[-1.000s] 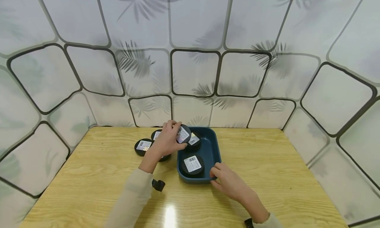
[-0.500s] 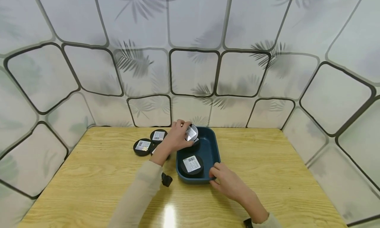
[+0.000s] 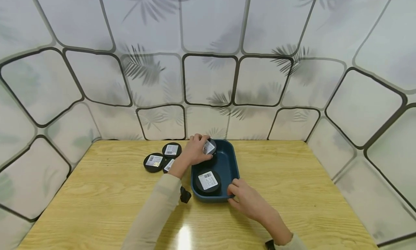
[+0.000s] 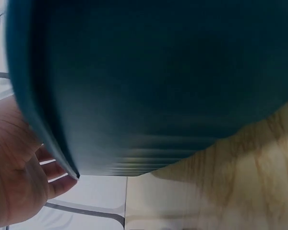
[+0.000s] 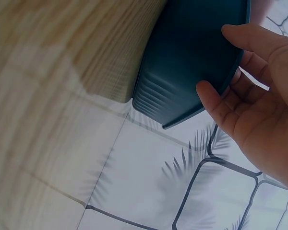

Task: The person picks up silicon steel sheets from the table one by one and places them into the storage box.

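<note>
In the head view, my left hand [image 3: 194, 151] grips a flat round black container [image 3: 209, 146] with a white label, at the far left end of a dark blue tray [image 3: 236, 163]. Another such container [image 3: 208, 181] lies label up inside the tray's near end. My right hand [image 3: 247, 200] pinches the rim at the near right corner; the right wrist view has its thumb and fingers [image 5: 209, 98] on the tray wall [image 5: 182, 62]. The left wrist view is mostly the tray's outer wall [image 4: 158, 96], which hides the held container, with part of my left hand [image 4: 14, 167] beside it.
Left of the tray, three more black containers lie close together on the wooden table: one at the back [image 3: 171, 149], one at the left [image 3: 154, 162] and one partly behind my left wrist [image 3: 168, 166]. A patterned curtain [image 3: 208, 80] stands behind the table.
My left hand has carried the held container right and slightly down into the tray's far left end, covering a labelled container seen there earlier. My right hand keeps its hold on the corner.
</note>
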A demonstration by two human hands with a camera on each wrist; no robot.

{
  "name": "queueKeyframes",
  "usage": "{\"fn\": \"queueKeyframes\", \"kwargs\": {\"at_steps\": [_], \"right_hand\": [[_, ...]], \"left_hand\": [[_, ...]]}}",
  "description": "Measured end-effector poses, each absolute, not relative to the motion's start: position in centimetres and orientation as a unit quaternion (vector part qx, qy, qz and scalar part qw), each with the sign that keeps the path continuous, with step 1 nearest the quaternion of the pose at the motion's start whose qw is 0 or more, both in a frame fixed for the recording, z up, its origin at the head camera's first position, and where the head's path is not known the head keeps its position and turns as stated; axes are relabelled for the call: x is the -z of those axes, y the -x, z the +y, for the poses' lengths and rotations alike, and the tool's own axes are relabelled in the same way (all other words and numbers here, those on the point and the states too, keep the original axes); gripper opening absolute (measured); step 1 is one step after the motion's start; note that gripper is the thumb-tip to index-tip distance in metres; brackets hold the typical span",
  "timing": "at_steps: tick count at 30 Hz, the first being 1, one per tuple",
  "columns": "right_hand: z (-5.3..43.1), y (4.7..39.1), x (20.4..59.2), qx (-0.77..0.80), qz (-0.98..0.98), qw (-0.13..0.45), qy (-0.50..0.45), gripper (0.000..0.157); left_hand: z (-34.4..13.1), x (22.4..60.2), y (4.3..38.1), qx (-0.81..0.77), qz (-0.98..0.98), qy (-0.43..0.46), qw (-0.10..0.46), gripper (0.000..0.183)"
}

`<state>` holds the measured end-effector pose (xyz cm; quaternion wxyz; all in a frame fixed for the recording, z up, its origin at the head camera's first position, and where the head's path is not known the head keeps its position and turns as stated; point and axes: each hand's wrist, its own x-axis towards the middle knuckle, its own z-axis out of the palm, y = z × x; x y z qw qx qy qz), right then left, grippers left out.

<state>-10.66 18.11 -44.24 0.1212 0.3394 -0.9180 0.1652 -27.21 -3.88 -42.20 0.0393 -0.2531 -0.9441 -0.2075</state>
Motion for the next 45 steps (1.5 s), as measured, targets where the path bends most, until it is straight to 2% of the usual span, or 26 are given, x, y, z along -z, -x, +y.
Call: {"fn": "queueKeyframes", "kwargs": {"at_steps": [16, 28, 38, 45], "right_hand": [[18.2, 10.7, 44.1, -0.163, -0.920, 0.109, -0.340, 0.023], [18.1, 10.6, 44.0, -0.166, -0.919, 0.108, -0.341, 0.023], [18.0, 10.6, 44.0, -0.161, -0.922, 0.109, -0.334, 0.023], [18.0, 10.6, 44.0, -0.163, -0.923, 0.106, -0.333, 0.023]], "left_hand": [[-3.8, 43.0, 27.2, 0.168, -0.954, 0.246, 0.030, 0.070], [-4.3, 43.3, 27.0, 0.160, -0.948, 0.271, 0.036, 0.073], [-5.0, 43.8, 26.9, 0.199, -0.932, 0.299, 0.042, 0.077], [-5.6, 44.0, 26.7, 0.220, -0.925, 0.303, 0.056, 0.072]]}}
